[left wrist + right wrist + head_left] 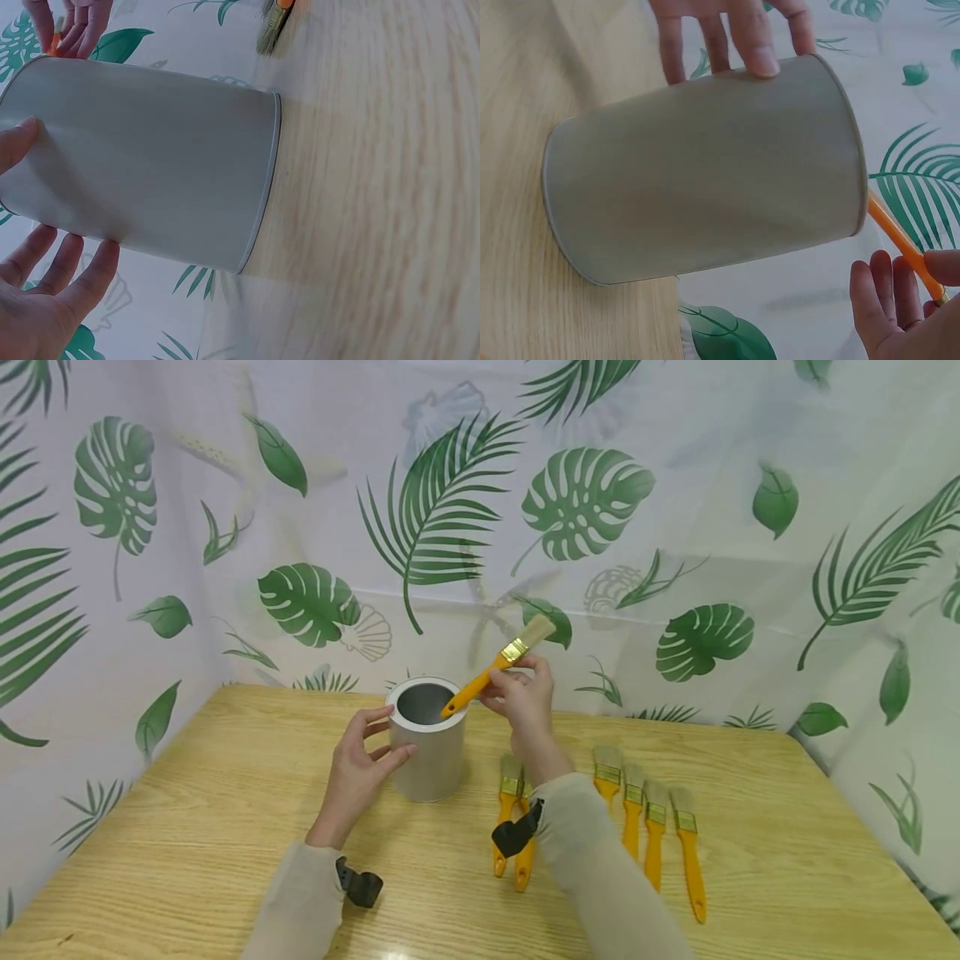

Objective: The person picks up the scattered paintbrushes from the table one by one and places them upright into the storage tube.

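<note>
A grey cylindrical can point(429, 766) with a white rim and an open top stands upright on the table. My left hand point(360, 768) holds it from the left, thumb across the front and fingers along the far side. Between thumb and fingers, my right hand point(527, 700) pinches a paintbrush point(482, 680) with a yellow-orange handle and pale bristles. The brush tilts, bristles up to the right, its handle end over the can's opening. In the right wrist view, the can's wall point(705, 172) hides the tip of the orange handle point(895, 227).
Two paintbrushes point(504, 810) lie on the wooden table point(247, 827) left of the right sleeve, partly covered by it. Several more point(686, 843) lie in a row to its right. A leaf-patterned cloth point(465, 485) hangs behind the table and along its sides.
</note>
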`<action>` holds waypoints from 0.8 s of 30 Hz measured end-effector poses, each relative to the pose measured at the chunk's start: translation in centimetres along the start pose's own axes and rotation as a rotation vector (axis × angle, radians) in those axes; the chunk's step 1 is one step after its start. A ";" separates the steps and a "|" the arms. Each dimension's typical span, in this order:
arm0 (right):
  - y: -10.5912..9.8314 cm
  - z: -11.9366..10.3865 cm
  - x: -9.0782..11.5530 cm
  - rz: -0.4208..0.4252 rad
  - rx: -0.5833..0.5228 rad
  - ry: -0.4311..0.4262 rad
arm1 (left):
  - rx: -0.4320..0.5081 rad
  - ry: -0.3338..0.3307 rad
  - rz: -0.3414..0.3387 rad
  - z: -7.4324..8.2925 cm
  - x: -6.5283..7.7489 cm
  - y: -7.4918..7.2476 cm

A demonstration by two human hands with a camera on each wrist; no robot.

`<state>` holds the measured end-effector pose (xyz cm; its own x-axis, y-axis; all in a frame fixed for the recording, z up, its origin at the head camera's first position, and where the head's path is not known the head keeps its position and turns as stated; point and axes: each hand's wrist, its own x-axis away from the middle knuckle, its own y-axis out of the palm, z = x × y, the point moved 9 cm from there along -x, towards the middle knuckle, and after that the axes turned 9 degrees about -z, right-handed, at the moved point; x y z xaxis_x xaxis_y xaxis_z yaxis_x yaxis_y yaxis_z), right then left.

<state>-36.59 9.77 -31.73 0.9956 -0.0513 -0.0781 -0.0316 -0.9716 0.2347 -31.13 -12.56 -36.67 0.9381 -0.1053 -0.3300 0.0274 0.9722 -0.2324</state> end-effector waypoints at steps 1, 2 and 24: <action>0.2 -0.1 0.1 -0.006 0.020 -0.014 | 0.003 0.002 0.001 0.0 0.0 0.0; 0.5 -0.2 0.1 -0.015 0.045 -0.029 | 0.003 0.004 0.002 0.0 0.0 0.0; -0.8 -1.0 1.3 -0.136 0.439 -0.071 | 0.016 0.025 0.001 0.0 0.0 0.0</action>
<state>-35.22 10.68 -31.02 0.9853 0.0825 -0.1498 0.0493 -0.9758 -0.2132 -31.14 -12.60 -36.63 0.9293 -0.1094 -0.3526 0.0324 0.9755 -0.2175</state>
